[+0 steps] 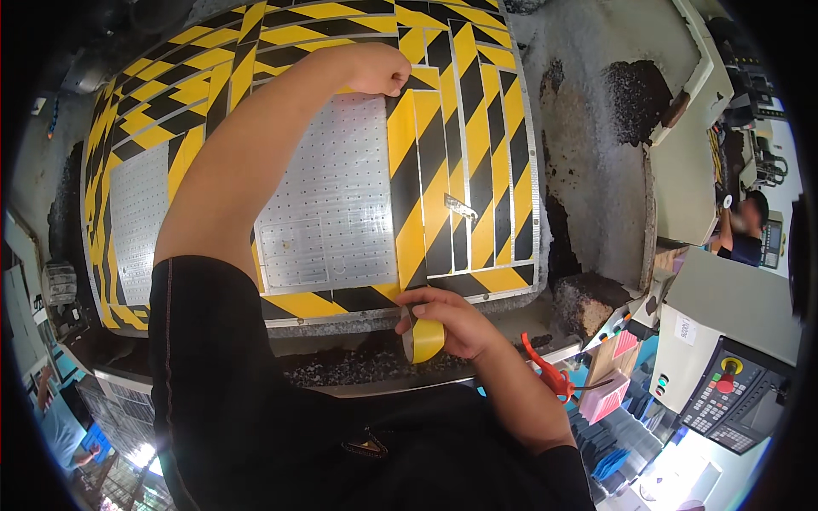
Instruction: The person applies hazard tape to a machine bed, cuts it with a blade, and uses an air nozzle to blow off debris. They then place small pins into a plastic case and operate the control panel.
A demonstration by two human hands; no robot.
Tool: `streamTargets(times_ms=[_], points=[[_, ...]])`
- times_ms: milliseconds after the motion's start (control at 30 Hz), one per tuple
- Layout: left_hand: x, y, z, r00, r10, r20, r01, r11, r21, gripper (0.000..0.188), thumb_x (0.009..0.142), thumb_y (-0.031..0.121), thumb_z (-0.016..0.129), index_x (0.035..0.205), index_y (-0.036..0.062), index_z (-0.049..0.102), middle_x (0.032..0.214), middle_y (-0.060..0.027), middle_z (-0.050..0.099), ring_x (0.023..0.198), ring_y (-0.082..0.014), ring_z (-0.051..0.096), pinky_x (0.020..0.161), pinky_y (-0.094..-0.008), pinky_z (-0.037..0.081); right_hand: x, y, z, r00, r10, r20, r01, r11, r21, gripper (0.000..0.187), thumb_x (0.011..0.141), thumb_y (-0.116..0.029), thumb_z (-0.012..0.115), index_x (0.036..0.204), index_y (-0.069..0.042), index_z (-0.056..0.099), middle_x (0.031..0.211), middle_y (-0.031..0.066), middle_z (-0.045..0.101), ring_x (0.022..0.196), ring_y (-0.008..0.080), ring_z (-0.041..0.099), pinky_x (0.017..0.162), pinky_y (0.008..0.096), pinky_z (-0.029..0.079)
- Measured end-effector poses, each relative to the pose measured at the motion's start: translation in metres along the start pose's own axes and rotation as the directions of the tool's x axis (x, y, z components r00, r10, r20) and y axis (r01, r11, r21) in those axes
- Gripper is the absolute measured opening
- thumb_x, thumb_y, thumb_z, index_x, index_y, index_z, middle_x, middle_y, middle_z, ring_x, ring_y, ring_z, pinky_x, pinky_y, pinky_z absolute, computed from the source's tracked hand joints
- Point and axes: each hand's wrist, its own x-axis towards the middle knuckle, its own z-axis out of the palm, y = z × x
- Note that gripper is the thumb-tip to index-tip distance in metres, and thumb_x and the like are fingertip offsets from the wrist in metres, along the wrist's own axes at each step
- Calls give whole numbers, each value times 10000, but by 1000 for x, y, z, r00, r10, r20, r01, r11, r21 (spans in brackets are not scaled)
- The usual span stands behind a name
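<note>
A perforated metal plate (328, 196) is largely covered with yellow-and-black striped tape (481, 170). My left hand (379, 70) is closed at the plate's far side, its curled fingers at the far end of a tape strip (405, 187). That strip runs toward me down to the plate's near edge. There my right hand (452, 322) holds the tape roll (426, 341), thumb and fingers around it. A small flat metal piece (460, 207), blade-like, lies on the taped area to the right.
Bare perforated metal shows left of the strip. A red-handled tool (550, 370) rests near my right forearm. At right stands a machine control panel (724, 396) with a red button. Worn, rusty machine walls (596, 128) flank the plate. Other people (748, 226) are in the background.
</note>
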Motion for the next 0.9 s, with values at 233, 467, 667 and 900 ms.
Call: streamTargets(times_ms=[233, 467, 667, 900], points=[[2, 1, 3, 1000, -7, -14, 7, 1000, 13, 103, 918, 122, 657, 891, 32, 615, 858, -81, 654, 792, -211, 618, 715, -369, 483, 1, 0, 0, 1000, -21, -5, 21, 1000, 12, 392, 919, -99, 583, 1281, 50, 559, 1044, 165, 643, 1017, 282, 667, 854, 392, 568], [2, -3, 6, 999, 6, -40, -6, 1000, 12, 109, 918, 116, 653, 883, 31, 593, 842, -81, 640, 778, -217, 613, 703, -378, 480, -1, -3, 3, 1000, -16, 0, 16, 1000, -1, 404, 917, -107, 587, 1292, 41, 557, 1043, 185, 656, 1006, 278, 669, 834, 390, 575], [-4, 5, 7, 994, -59, -88, 65, 996, 64, 177, 908, 176, 687, 866, 48, 572, 835, -74, 621, 797, -242, 603, 736, -390, 473, 1, -1, 0, 1000, -19, 8, 19, 999, 29, 375, 938, -125, 604, 1285, 11, 562, 1010, 172, 693, 953, 222, 691, 798, 334, 580], [-29, -10, 46, 912, 164, -376, -75, 968, 241, 143, 901, 200, 677, 945, 67, 650, 980, -84, 666, 941, -296, 628, 821, -433, 499, 2, 0, -1, 999, -45, -7, 46, 997, 63, 397, 925, -119, 587, 1285, 45, 565, 1024, 183, 668, 986, 272, 680, 840, 389, 575]])
